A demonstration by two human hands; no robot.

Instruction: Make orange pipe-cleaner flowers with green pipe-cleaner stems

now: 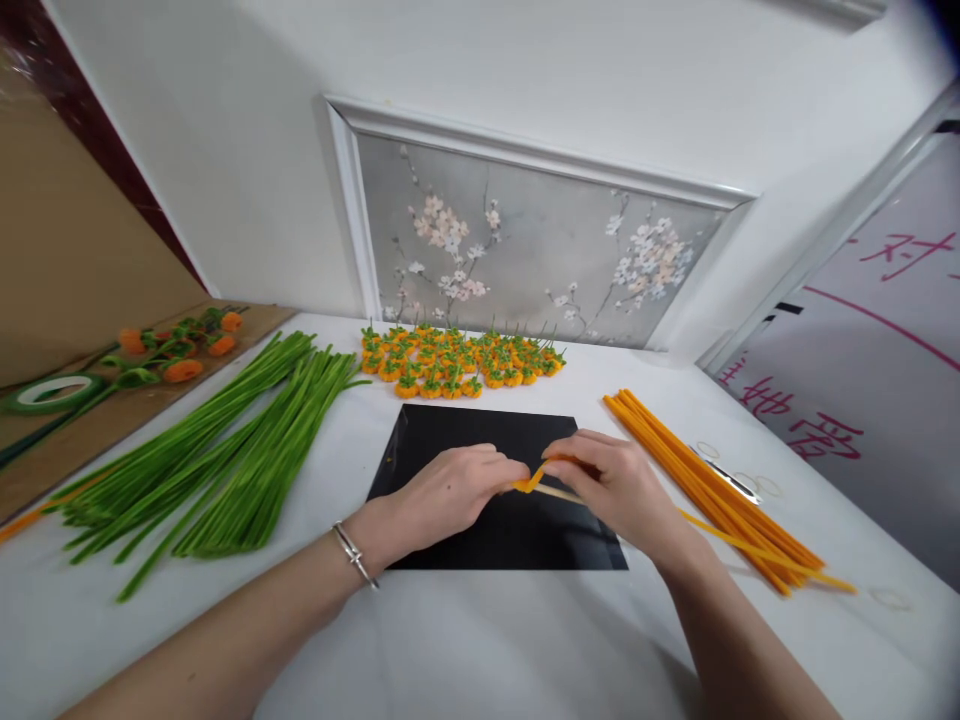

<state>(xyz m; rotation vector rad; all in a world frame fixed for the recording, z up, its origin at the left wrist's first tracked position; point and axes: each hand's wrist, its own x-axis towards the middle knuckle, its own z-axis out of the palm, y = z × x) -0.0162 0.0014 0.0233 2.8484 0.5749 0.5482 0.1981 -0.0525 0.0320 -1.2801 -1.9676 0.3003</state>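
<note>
Over a black board (480,540), my left hand (454,490) pinches one end of an orange pipe cleaner (535,478), its fingertips closed. The thumb and fingers of my right hand (616,482) are closed on the same pipe cleaner, a short way to the right. Between the hands it bends sharply. A pale, thin stick (561,494) runs just below it toward my right palm; which hand grips the stick I cannot tell. An orange strand (720,535) shows beyond my right wrist, lying across a bundle of orange pipe cleaners (690,470).
Green pipe cleaners (247,450) lie in bundles at left. Several small orange flower heads with green tops (450,365) stand behind the board. Green tape (56,392) and finished-looking orange flowers (184,371) rest on cardboard far left. A slim metal tool (731,478) lies at right.
</note>
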